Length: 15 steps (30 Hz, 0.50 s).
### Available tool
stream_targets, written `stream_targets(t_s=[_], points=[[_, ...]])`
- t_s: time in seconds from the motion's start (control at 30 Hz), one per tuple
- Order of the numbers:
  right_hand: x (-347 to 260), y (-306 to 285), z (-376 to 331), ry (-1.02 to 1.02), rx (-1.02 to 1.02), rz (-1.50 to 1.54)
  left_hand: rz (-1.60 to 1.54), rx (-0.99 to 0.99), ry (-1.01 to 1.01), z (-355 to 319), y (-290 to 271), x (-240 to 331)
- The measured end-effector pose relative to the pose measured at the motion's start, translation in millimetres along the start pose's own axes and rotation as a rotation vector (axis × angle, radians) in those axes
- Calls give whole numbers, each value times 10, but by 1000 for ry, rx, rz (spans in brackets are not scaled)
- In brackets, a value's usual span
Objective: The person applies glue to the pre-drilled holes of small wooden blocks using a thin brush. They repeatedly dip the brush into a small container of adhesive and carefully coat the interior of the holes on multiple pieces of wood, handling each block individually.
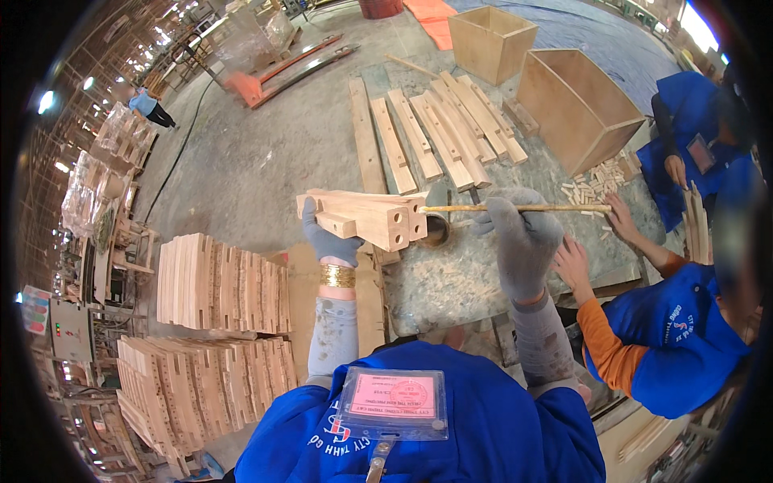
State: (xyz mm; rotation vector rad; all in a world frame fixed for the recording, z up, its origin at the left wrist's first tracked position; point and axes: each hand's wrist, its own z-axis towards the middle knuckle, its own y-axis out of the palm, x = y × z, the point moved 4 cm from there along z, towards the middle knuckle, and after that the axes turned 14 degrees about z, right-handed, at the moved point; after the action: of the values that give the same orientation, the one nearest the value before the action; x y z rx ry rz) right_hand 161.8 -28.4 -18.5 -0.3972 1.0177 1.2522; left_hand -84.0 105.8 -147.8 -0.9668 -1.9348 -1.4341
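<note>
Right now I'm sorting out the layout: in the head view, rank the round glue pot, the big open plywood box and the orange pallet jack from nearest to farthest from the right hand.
From the right hand:
1. Glue pot, just left of it.
2. Plywood box, beyond, to the right.
3. Pallet jack, far off, upper left.

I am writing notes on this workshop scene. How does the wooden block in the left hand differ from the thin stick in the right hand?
The wooden block is thick, squared and pale, with round holes in its end; the thin stick is slender and darker. The left hand grips the block from below; the right hand points the stick's tip at those holes. Both lie nearly level.
</note>
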Motion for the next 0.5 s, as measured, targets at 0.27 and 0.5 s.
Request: stream_targets(t_s=[0.27, 0.5], points=[[-263, 115, 26, -283, -160, -211, 15, -51, 60, -126, 143, -4], [-334, 123, 37, -294, -218, -314, 26, -79, 78, -190, 203, -9]])
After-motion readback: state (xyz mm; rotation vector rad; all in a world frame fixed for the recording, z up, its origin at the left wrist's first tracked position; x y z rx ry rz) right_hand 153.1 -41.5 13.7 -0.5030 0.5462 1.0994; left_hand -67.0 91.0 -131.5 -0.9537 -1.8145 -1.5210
